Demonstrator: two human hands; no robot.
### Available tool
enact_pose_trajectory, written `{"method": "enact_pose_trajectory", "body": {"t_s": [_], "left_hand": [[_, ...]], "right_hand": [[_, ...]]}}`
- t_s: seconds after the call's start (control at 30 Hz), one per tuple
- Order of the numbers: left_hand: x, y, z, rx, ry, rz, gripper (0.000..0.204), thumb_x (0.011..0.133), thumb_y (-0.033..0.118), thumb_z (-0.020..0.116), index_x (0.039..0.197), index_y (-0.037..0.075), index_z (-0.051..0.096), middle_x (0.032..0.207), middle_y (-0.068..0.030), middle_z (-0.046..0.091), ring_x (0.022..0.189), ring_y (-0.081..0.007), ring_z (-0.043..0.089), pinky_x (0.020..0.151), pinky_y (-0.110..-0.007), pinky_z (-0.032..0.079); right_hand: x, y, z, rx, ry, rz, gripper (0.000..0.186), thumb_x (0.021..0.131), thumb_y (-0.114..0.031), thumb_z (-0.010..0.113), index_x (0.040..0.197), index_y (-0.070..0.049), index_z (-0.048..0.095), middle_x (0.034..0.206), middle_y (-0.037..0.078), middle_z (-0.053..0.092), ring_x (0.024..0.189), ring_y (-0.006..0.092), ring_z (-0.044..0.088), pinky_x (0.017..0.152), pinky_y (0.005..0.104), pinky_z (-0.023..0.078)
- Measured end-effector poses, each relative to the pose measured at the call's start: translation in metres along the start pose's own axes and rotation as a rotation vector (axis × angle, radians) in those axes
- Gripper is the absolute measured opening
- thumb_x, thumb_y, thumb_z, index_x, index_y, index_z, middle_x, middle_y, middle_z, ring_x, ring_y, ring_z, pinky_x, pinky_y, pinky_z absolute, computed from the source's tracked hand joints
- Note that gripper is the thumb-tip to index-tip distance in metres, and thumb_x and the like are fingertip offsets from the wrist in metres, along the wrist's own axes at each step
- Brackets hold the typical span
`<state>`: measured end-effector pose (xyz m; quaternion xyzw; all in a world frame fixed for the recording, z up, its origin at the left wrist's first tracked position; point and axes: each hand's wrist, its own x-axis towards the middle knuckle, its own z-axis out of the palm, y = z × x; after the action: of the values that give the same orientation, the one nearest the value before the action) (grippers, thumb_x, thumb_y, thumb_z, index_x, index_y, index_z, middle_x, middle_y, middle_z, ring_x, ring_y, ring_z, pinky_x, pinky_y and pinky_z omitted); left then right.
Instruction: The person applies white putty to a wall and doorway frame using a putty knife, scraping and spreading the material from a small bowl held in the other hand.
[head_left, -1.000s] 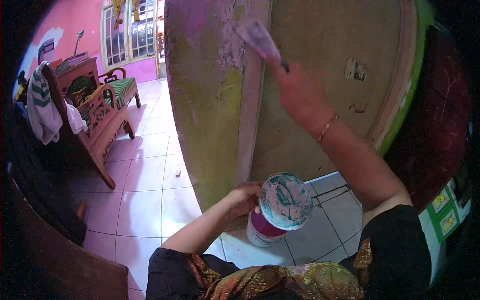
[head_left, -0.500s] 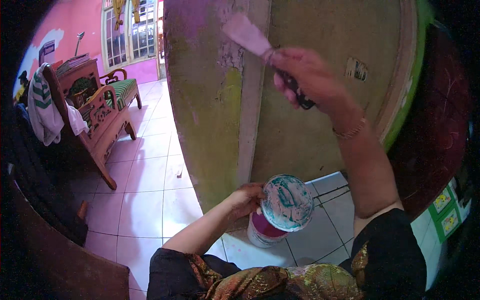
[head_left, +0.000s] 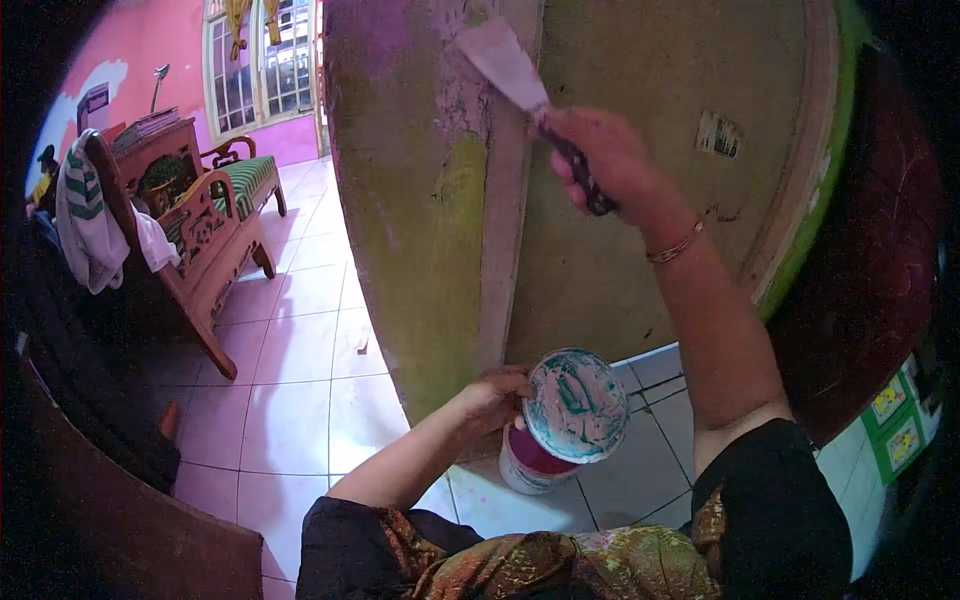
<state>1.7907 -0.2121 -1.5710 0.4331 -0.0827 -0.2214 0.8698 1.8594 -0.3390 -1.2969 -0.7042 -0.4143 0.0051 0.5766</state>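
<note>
Presently, item one: right hand (head_left: 598,160), raised, fingers wrapped tight round the dark handle of a putty knife (head_left: 530,85). Its pale blade lies flat against the corner of a pillar (head_left: 430,200), high up, where purple and yellow-green paint is patchy and flaking.

Item two: left hand (head_left: 495,398), low, fingers curled round a small tub (head_left: 530,465) with a purple inside and white wall. A round lid (head_left: 577,405), smeared with teal and white paste, sits tilted at the tub's mouth; whether the same hand pinches it cannot be told.

Item three: surroundings. White tiled floor (head_left: 300,380); carved wooden bench (head_left: 205,235) with green striped cushion, well apart on the left; striped cloth (head_left: 85,215) draped over its end; window (head_left: 260,70) in a pink wall beyond.

Step in hand, by judgement: working the blade over the pillar's edge, spreading or scraping. The next move likely calls for steady, even pressure with the blade kept flat, and the tub held level near below.
</note>
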Motion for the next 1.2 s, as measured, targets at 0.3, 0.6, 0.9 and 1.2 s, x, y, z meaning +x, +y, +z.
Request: {"method": "enact_pose_trajectory", "body": {"t_s": [0.3,0.6,0.9,1.2], "left_hand": [[0.004,-0.003,-0.016,-0.01,0.033,0.026,0.032,0.076,0.007,0.05,0.106,-0.001,0.053,0.084,-0.0082,0.062,0.062,-0.0171,0.062,0.045,-0.026,0.052],[0.031,-0.004,-0.008,0.067,-0.056,-0.047,0.033,0.082,0.017,0.054,0.113,0.006,0.048,0.095,-0.0078,0.061,0.067,-0.022,0.063,0.047,-0.032,0.054],[0.0,-0.002,-0.008,-0.046,0.033,-0.052,0.032,0.077,0.008,0.051,0.109,0.001,0.052,0.086,-0.0066,0.061,0.066,-0.0164,0.06,0.047,-0.027,0.052],[-0.006,-0.004,0.001,-0.075,0.016,0.002,0.025,0.078,0.007,0.051,0.102,0.001,0.052,0.082,-0.0069,0.061,0.063,-0.0151,0.061,0.045,-0.027,0.052]], "right_hand": [[-0.06,0.006,-0.002,-0.305,-0.011,-0.029,0.031,0.092,-0.03,0.05,0.108,-0.005,0.059,0.063,-0.001,0.053,0.05,0.0086,0.051,0.042,0.0222,0.04],[-0.004,-0.038,0.029,-1.233,0.171,-0.383,0.03,0.083,-0.013,0.044,0.11,-0.002,0.052,0.079,0.022,0.058,0.076,0.0361,0.058,0.067,0.0447,0.048],[-0.087,-0.042,0.042,-1.13,-0.052,-0.146,0.026,0.084,-0.01,0.047,0.107,-0.002,0.055,0.078,0.023,0.057,0.073,0.0404,0.058,0.064,0.0469,0.046],[-0.018,-0.034,0.04,-1.24,0.19,-0.296,0.05,0.082,-0.008,0.039,0.131,-0.009,0.038,0.082,0.024,0.058,0.076,0.0397,0.058,0.064,0.0465,0.047]]}}
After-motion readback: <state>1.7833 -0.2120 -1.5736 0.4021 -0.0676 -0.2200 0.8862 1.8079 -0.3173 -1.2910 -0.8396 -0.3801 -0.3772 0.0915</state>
